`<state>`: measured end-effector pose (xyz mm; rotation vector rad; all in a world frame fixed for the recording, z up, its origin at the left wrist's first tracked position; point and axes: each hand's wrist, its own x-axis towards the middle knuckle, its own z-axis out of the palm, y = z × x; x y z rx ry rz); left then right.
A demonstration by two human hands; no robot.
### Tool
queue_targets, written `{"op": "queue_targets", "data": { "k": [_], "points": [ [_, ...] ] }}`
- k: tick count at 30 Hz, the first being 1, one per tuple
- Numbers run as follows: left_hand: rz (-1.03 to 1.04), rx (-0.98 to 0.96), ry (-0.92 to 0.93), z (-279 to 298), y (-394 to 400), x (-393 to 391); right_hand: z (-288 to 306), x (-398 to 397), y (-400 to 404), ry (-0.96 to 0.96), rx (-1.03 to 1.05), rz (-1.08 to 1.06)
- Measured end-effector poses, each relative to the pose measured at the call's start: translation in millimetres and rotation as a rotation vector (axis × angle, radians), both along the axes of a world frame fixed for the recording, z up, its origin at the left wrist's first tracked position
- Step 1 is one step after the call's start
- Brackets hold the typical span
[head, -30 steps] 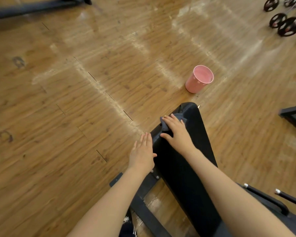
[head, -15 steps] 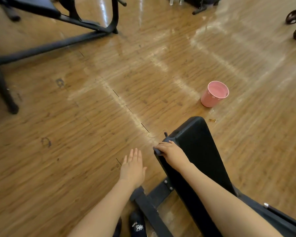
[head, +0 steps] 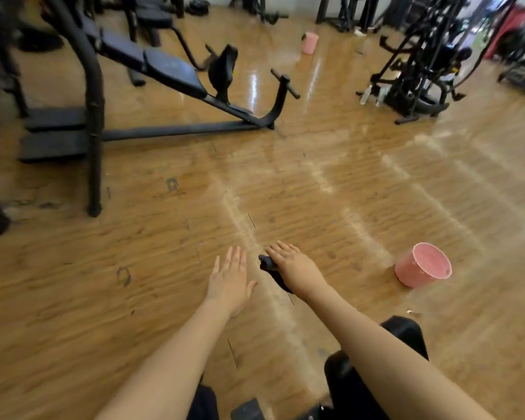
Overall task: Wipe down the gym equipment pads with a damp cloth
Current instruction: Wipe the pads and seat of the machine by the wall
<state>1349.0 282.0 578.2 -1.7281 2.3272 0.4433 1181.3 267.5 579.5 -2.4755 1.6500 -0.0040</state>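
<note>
- Head view: both bare forearms reach forward over a wooden floor in a gym.
- The right hand holds a dark cloth; the cloth bunches under the palm and hangs down on the thumb side. The fingers lie over it, but the frame is blurred, so how tightly they curl round it is hard to tell.
- The left hand is just beside the right one, palm down, its fingers straight and close together, holding nothing and not touching the cloth.
- The black bench pad lies low in the frame, mostly hidden under the right forearm; the cloth is held out in front of it, off its surface.
- A pink bucket stands on the floor to the right of the right hand, near the far end of the pad, tilted so its open mouth shows.
- A second pink container stands on the floor far back, near the middle of the room.
- An incline bench with dark pads on a black frame stands at the upper left.
- A black machine frame stands at the upper right, with a pale bottle at its foot.
</note>
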Motion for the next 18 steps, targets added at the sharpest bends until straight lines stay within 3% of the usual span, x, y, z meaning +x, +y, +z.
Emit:
{"op": "queue_targets", "data": {
  "k": [10,18],
  "points": [
    [0.208,-0.127,-0.092,55.0,-201.4,145.7,33.7,133.0,-213.0,-0.008,0.025,0.067],
    [0.175,-0.135,-0.119,60.1,-319.7,137.3,56.8,147.6,-349.4,-0.027,-0.014,0.129]
  ]
}}
